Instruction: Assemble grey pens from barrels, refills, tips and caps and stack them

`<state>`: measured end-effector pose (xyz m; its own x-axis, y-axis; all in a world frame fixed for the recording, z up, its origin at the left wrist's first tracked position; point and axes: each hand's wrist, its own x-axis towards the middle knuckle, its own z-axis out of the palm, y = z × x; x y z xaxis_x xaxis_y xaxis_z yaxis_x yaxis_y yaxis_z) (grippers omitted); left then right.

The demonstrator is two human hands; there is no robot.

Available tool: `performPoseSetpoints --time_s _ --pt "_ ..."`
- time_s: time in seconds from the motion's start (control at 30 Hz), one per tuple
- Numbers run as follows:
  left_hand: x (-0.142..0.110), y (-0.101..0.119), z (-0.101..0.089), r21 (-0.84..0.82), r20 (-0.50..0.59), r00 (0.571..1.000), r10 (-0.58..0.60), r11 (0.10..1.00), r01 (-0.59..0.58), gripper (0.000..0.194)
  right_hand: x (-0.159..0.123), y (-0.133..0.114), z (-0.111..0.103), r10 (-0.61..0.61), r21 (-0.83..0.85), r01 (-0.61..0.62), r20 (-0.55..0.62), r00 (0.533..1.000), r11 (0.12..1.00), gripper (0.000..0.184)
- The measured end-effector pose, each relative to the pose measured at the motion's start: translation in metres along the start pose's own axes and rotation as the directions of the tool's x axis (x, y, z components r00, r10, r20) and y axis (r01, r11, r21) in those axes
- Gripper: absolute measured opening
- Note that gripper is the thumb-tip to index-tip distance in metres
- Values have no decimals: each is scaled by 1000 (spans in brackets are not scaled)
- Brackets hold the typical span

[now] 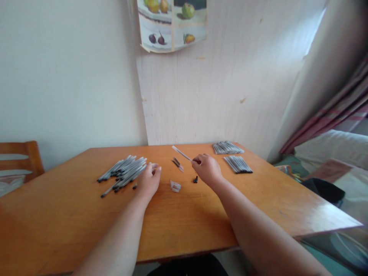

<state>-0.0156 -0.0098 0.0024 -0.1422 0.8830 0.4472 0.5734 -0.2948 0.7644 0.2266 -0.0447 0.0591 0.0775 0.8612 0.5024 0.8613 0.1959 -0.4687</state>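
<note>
My right hand (208, 168) is closed in a pinch on a thin pen (182, 153). Its clear, whitish end points up and to the left, while the other end is hidden in my fingers. At the right edge of a loose pile of pens (123, 171) lies my left hand (149, 178), fingers bent and thumb close to them; whatever they hold is hidden. One black pen end (134, 187) peeks out beside that hand. Between my hands are several dark refills (177, 164) with pale ends, small clear pieces (175, 186) and small black plugs (196, 179).
Two neat rows of pens lie on the right: a nearer row (238, 164) and a farther row (227, 147) at the table's back edge. The wooden table (178, 230) meets a wall behind. A wooden chair (31, 159) stands left, and a black bag-like thing (323, 191) sits beyond the right edge.
</note>
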Motion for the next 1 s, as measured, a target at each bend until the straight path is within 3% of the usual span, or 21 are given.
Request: performPoseSetpoints --time_s 0.1,0.23,0.47,0.57,0.7,0.83,1.0 --pt "0 1 -2 153 49 997 62 986 -69 35 7 6 -16 39 -2 -39 -28 999 999 21" --pt "-1 3 -3 172 82 993 82 981 -95 35 14 25 -36 104 -4 -105 -48 993 994 22" --pt "2 -3 0 195 81 994 67 977 -82 34 19 107 -62 295 -74 -304 -112 949 950 28" --pt "4 -5 0 202 93 994 64 976 -82 34 16 142 -71 426 -105 -444 -155 891 890 29" --pt "5 -8 1 182 103 993 54 981 -73 34 8 175 -77 503 -112 -528 -195 842 842 30" --pt "7 -13 0 170 114 992 48 983 -67 36 1 195 -78 580 -142 -602 -170 797 786 31" --pt "10 -19 -2 160 121 992 30 986 -50 38 0 203 -77 609 -163 -623 -131 782 765 31"
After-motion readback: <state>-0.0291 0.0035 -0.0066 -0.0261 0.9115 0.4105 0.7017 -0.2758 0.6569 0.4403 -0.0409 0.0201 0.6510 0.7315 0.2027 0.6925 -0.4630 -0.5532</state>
